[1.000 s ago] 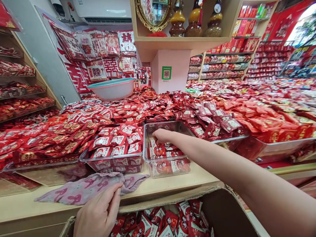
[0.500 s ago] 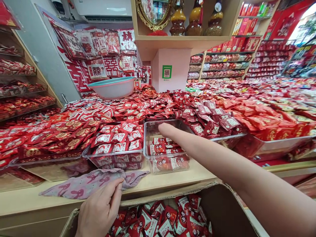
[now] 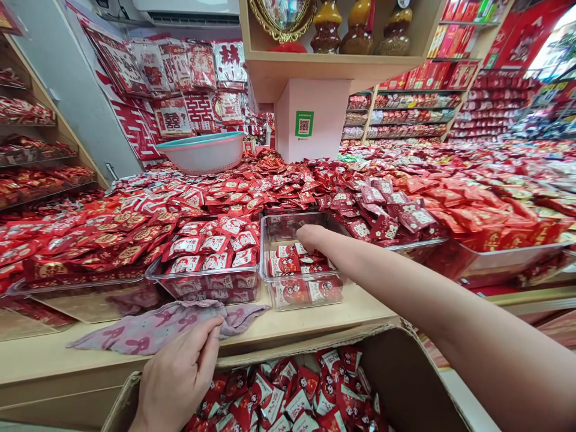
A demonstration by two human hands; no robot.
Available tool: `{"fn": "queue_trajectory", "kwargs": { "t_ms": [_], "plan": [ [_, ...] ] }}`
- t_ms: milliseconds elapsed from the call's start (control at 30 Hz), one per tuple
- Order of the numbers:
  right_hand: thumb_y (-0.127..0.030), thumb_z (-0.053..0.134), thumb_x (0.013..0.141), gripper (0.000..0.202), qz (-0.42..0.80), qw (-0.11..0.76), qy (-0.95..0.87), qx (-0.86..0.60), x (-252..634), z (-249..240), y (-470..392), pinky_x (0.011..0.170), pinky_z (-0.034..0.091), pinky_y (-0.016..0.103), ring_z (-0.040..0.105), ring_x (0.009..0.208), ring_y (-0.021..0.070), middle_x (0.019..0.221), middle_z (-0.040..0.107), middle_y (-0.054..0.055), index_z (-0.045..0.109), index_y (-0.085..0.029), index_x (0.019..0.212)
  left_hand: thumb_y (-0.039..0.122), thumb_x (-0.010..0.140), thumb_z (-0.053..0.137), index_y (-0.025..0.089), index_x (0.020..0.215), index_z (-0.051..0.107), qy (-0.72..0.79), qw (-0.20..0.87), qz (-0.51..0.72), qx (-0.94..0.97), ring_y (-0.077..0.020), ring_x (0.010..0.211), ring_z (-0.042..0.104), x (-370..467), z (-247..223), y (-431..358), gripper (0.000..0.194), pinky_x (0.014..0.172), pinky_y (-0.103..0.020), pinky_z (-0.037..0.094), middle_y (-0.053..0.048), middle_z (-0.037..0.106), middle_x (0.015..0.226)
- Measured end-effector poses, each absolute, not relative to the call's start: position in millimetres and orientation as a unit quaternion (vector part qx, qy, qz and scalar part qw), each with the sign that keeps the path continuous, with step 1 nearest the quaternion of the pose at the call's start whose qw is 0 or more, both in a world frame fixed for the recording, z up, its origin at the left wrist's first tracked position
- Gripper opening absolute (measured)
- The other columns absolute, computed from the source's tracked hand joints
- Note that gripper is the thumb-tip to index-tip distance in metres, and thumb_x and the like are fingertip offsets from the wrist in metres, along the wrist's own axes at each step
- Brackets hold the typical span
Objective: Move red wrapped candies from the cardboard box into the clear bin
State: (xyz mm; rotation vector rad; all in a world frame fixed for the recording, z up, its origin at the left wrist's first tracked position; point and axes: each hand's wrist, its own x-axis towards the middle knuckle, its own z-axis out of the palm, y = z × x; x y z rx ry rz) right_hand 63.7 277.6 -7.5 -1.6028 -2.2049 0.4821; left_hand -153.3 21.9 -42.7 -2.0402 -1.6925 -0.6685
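My right hand [image 3: 311, 237] reaches down into a clear plastic bin [image 3: 300, 277] in the middle of the counter; its fingers are hidden from view. Red and white candy packets [image 3: 288, 264] lie in neat rows at the bin's front. My left hand [image 3: 186, 366] is closed at the near left, at the edge of an open cardboard box [image 3: 405, 354], and what its fingers hold, if anything, is too hidden to tell. Loose red packets [image 3: 299, 402] fill the box. Behind my left hand a pinkish patterned cloth [image 3: 153, 329] lies on the counter.
Bins heaped with red packets flank the middle bin, among them a full one [image 3: 216, 255] to its left. Farther back stand a white and teal basin [image 3: 202, 153] and a pillar [image 3: 315, 120] under a wooden shelf [image 3: 333, 63].
My right hand has shifted slightly right and toward me within the bin. The camera view has moved a little. My left hand keeps its closed pose.
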Motion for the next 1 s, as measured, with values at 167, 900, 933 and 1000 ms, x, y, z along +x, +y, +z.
{"fn": "queue_trajectory", "kwargs": {
  "t_ms": [167, 900, 933, 1000],
  "plan": [
    [-0.011, 0.054, 0.072, 0.014, 0.025, -0.040, -0.830, -0.556, 63.5, 0.2, 267.7, 0.075, 0.040, 0.030, 0.055, 0.092, 0.0212, 0.089, 0.063, 0.018, 0.065, -0.007, 0.079, 0.031, 0.080, 0.040, 0.021, 0.095, 0.056, -0.602, 0.207, -0.238, -0.734, -0.0151, 0.069, 0.065, -153.3, -42.8, 22.3, 0.024, 0.059, -0.023, 0.045, -0.001, 0.070, 0.079],
    [-0.009, 0.048, 0.073, 0.035, -0.064, -0.181, -0.850, -0.491, 54.2, 20.6, 237.8, 0.079, 0.045, 0.040, 0.052, 0.100, 0.0266, 0.111, 0.055, 0.017, 0.057, -0.009, 0.107, 0.031, 0.080, 0.041, 0.022, 0.093, 0.057, -0.593, 0.217, -0.255, -0.733, -0.0129, 0.065, 0.064, -152.6, -44.1, 23.4, 0.022, 0.055, -0.022, 0.044, 0.002, 0.069, 0.078],
    [-0.009, 0.048, 0.073, 0.035, -0.064, -0.179, -0.848, -0.495, 53.9, 20.1, 238.1, 0.079, 0.045, 0.040, 0.052, 0.101, 0.0266, 0.111, 0.054, 0.017, 0.057, -0.008, 0.107, 0.031, 0.080, 0.041, 0.022, 0.092, 0.057, -0.594, 0.217, -0.256, -0.732, -0.0128, 0.065, 0.064, -152.4, -44.0, 23.3, 0.022, 0.055, -0.022, 0.043, 0.002, 0.069, 0.078],
    [-0.010, 0.047, 0.074, 0.034, -0.064, -0.176, -0.842, -0.506, 53.7, 18.8, 239.6, 0.078, 0.045, 0.040, 0.052, 0.100, 0.0270, 0.111, 0.054, 0.018, 0.057, -0.008, 0.107, 0.031, 0.080, 0.041, 0.022, 0.092, 0.057, -0.595, 0.217, -0.257, -0.730, -0.0127, 0.064, 0.064, -152.2, -44.0, 23.1, 0.022, 0.055, -0.022, 0.043, 0.002, 0.069, 0.076]
  ]
}}
